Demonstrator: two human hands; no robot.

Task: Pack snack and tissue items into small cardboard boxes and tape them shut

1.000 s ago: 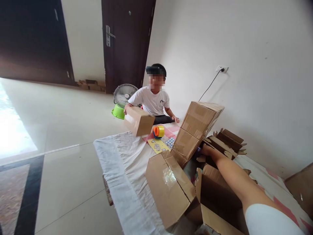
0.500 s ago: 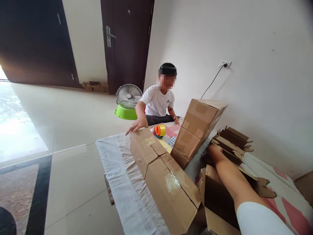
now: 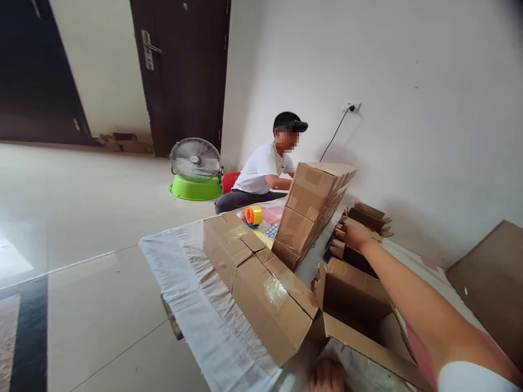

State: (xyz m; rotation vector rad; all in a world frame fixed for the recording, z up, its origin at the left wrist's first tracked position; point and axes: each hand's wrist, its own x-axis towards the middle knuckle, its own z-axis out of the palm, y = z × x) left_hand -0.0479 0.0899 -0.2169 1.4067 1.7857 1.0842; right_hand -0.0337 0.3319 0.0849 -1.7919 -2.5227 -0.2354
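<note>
Starting at your far left, a dark brown door with a silver handle (image 3: 188, 76) stands beyond the pale floor, and some flattened brown cardboard pieces (image 3: 126, 144) lie along the foot of the wall beside it. Nearer you, a white cloth (image 3: 175, 272) covers the low work surface. Past its far edge, a round grey wire-caged fan (image 3: 195, 158) rests on an upturned bright green plastic basin (image 3: 196, 188). Next to these, a co-worker in a white T-shirt (image 3: 261, 169) sits facing right, hands hidden from you. On your work surface, two closed brown cardboard boxes with clear tape (image 3: 261, 283) lie end to end, with a yellow tape roll in an orange holder (image 3: 254, 215) just beyond them. To their right rises a tall tan stack of taped cardboard boxes (image 3: 306, 212). Your left hand (image 3: 327, 375) is down at the bottom edge, fingers side by side near the closed boxes; it is partly cut off, so whether it grips anything you cannot tell. Beside it, a wide open-topped brown cardboard box (image 3: 359, 296) sits near you, under your right forearm. Your right hand (image 3: 354, 236) reaches past it, fingers bent at the flaps of the narrow open brown cartons (image 3: 368, 216) near the wall; you cannot tell whether they pinch a flap. Farthest right stands a large flat brown panel (image 3: 492, 283).
</note>
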